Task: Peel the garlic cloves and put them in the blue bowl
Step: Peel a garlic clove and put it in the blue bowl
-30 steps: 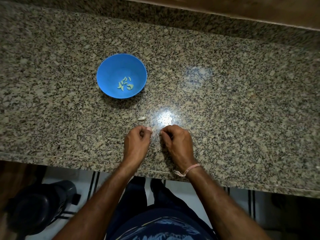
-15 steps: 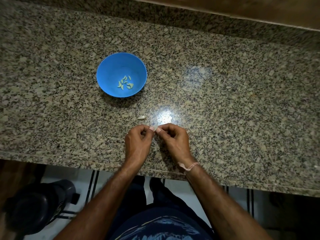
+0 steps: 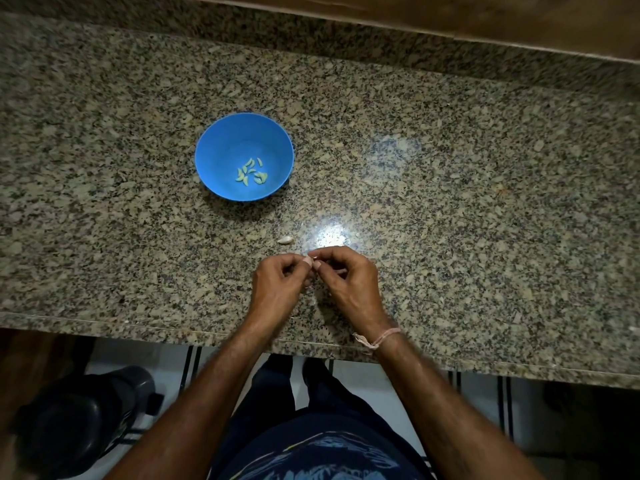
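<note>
Near the worktop's (image 3: 450, 202) front edge, the left hand (image 3: 277, 289) and right hand (image 3: 349, 285) pinch something tiny, probably a garlic clove (image 3: 314, 263). Peeled cloves (image 3: 251, 172) lie in the blue bowl (image 3: 214, 168).

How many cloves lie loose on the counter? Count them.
1: the clove lies between the blue bowl and the left hand. Another may be hidden where it meets the right hand.
</note>
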